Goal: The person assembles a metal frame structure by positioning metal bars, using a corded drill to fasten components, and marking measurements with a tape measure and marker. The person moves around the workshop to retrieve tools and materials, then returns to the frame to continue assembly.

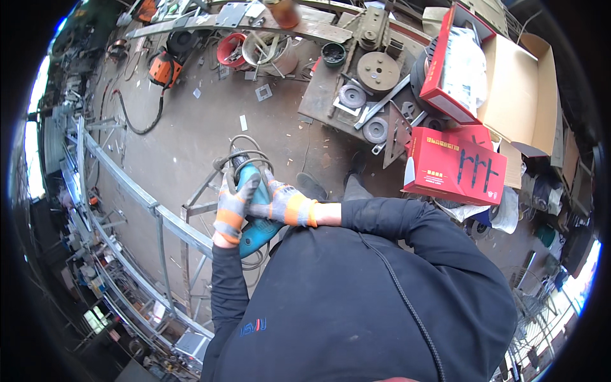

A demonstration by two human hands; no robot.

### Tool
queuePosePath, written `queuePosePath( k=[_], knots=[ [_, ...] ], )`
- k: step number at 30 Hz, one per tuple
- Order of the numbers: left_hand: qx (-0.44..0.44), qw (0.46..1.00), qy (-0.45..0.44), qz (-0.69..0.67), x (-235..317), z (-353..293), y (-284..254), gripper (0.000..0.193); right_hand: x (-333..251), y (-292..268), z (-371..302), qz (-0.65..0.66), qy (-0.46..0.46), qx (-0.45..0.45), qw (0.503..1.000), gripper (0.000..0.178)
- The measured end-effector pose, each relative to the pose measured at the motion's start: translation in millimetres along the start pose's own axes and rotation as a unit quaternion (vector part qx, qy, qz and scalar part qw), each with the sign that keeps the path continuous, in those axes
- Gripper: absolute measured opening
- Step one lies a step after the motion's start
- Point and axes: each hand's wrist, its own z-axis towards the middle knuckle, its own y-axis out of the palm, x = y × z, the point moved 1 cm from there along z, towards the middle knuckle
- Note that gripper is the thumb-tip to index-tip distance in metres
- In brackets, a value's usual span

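Against the front of my dark jacket I have a teal corded power tool; its working end is hidden, so its exact kind does not show. My left hand, in a grey glove with orange bands, is closed around the tool's left side. From the right, my right hand, gloved alike, grips the tool's body, its fingers partly hidden. Loops of grey cable are wound about the tool's far end, just beyond both hands. More cable hangs beside its near end.
A galvanized metal frame runs along my left. Ahead right, a workbench bears round metal discs, steel pieces and red boxes. Farther off stand a red bucket, a white bucket and an orange machine. Scraps litter the floor.
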Motion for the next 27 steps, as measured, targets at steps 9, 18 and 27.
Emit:
queuePosePath(
  k=[9, 18, 27],
  knots=[
    [-0.216, 0.909, -0.174, -0.311, -90, -55, -117, 0.056, -20, 74, 42, -0.188, -0.06, -0.036, 0.98, 0.049],
    [-0.285, 0.925, 0.009, -0.25, -151, -87, -149, 0.05, -67, 135, 59, -0.417, -0.379, 0.018, 0.826, 0.036],
    [-0.307, 0.942, 0.084, -0.111, -150, -91, -159, 0.05, -58, 126, 59, -0.535, -0.052, -0.155, 0.829, 0.034]
  ],
)
